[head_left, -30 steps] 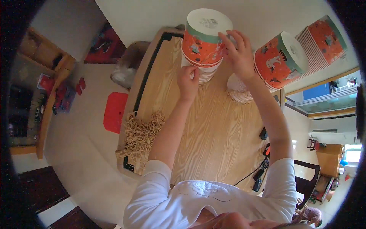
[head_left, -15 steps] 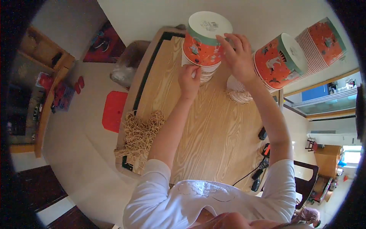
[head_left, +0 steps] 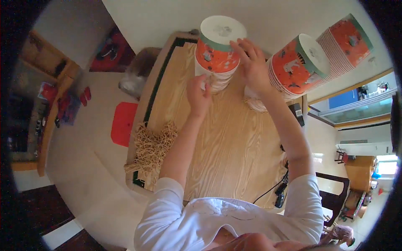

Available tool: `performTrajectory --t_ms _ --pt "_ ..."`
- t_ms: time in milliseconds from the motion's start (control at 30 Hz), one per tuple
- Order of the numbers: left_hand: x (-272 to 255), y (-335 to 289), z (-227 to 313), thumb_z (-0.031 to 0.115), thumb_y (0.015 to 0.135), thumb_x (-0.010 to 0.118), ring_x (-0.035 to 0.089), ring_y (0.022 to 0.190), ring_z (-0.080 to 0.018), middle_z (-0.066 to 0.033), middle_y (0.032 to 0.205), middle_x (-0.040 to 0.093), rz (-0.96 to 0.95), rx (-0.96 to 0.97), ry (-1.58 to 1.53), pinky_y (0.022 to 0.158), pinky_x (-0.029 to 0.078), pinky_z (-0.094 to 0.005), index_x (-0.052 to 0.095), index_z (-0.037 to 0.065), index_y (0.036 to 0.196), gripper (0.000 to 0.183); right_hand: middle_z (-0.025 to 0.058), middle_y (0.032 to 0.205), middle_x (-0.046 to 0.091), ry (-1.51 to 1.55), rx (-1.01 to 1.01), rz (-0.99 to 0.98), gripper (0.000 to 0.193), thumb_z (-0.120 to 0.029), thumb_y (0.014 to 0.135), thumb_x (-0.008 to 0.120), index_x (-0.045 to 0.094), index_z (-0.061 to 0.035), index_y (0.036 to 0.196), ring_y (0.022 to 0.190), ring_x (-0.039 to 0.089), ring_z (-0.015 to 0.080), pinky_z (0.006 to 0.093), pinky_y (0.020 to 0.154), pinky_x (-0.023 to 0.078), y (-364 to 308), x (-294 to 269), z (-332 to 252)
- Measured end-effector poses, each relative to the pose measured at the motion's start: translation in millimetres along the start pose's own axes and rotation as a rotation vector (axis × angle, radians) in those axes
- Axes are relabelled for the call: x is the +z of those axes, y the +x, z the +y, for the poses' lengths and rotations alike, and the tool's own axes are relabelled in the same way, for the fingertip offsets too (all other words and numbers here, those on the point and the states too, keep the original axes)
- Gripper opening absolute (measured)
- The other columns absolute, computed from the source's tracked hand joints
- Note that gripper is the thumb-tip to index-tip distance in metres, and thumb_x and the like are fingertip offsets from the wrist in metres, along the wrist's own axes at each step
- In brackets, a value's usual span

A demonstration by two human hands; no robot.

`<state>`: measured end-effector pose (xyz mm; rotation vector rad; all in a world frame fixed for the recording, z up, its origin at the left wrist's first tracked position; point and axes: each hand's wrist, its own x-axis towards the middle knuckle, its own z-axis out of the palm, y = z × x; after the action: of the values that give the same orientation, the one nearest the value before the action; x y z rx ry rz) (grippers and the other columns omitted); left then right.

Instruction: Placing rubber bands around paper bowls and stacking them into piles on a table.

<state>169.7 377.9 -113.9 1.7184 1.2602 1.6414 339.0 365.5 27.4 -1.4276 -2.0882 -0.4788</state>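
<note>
An upside-down stack of orange paper buckets (head_left: 217,57) with green bands and white bases stands at the far edge of the wooden table. Pale rims of the lower buckets (head_left: 220,82) show beneath the top one. My right hand (head_left: 254,69) lies with outstretched fingers against the top bucket's right side. Just below the rim on the left, my left hand (head_left: 198,97) has its fingers pinched together; a small whitish bit shows by the thumb, too small to name. Right of my right wrist stands another inverted bucket stack (head_left: 293,69), with a third bucket stack (head_left: 345,42) behind it.
A heap of tan twisted paper cords (head_left: 153,148) lies at the table's left edge. More cords (head_left: 254,103) sit by the right stack's foot. A power strip with a black cable (head_left: 281,192) is near the right edge. A red stool (head_left: 124,124) stands left of the table (head_left: 234,146).
My left hand has drawn slightly down and away from the top bucket's rim. My right hand stays on the bucket's side. The whole view has shifted a little.
</note>
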Motion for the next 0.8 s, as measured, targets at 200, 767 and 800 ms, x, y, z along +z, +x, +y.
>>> performTrajectory --t_ms 200,767,800 --pt "6.1 0.9 26.5 0.007 0.074 0.062 0.048 0.096 -0.0338 -0.0135 0.101 0.051 -0.5 0.159 0.609 0.082 0.042 -0.0448 0.054 0.012 0.115 0.042 0.011 0.127 0.043 -0.073 0.0 -0.032 0.063 0.006 0.066 0.055 0.046 -0.0126 0.126 0.118 0.04 0.0312 0.0425 0.096 0.035 -0.2 -20.7 -6.8" --pt "-99.5 -162.2 60.6 0.008 0.075 0.061 0.053 0.095 -0.0292 -0.0119 0.098 0.056 -0.625 -0.047 0.175 0.083 0.043 -0.0375 0.057 0.005 0.1 0.025 0.0076 0.095 0.064 0.242 0.47 0.212 0.016 -0.007 0.076 0.065 0.062 -0.0042 0.092 0.092 0.059 0.0194 0.0301 0.081 0.045 -58.7 -182.6 89.3" --pt "-105.8 -166.9 65.4 0.008 0.075 0.061 0.053 0.095 -0.0292 -0.0119 0.098 0.056 -0.619 -0.041 0.177 0.083 0.043 -0.0375 0.057 0.005 0.1 0.025 0.007 0.094 0.065 0.197 0.433 0.24 0.017 -0.008 0.078 0.064 0.062 -0.0039 0.094 0.09 0.06 0.0186 0.0295 0.08 0.045 -53.2 -194.7 91.3"
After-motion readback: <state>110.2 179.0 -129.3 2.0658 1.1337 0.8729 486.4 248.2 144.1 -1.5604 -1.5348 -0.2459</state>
